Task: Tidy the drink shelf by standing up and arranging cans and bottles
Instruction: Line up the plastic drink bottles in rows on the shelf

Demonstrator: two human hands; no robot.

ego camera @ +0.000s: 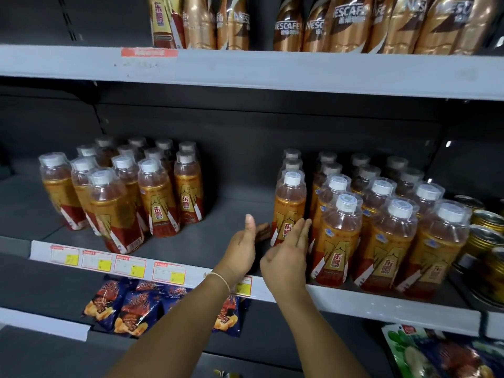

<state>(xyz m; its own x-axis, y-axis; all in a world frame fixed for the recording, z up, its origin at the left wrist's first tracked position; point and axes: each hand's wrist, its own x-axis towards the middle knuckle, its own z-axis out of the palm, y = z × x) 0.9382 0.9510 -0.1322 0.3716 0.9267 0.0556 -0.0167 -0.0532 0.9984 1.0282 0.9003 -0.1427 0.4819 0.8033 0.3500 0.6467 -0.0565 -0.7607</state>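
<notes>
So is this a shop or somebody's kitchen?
Most likely a shop. The shelf edge carries price tags, many matching orange drink bottles stand in rows, and snack bags fill the shelf below.

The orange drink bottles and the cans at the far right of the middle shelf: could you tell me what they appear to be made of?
Orange drink bottles: apparently clear glossy plastic, since liquid shows through above printed wrap labels; white caps look plastic. Cans: probably metal, given shiny gold reflective rims.

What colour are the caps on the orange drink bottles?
White, on every visible bottle cap, clearest in the head view.
</notes>
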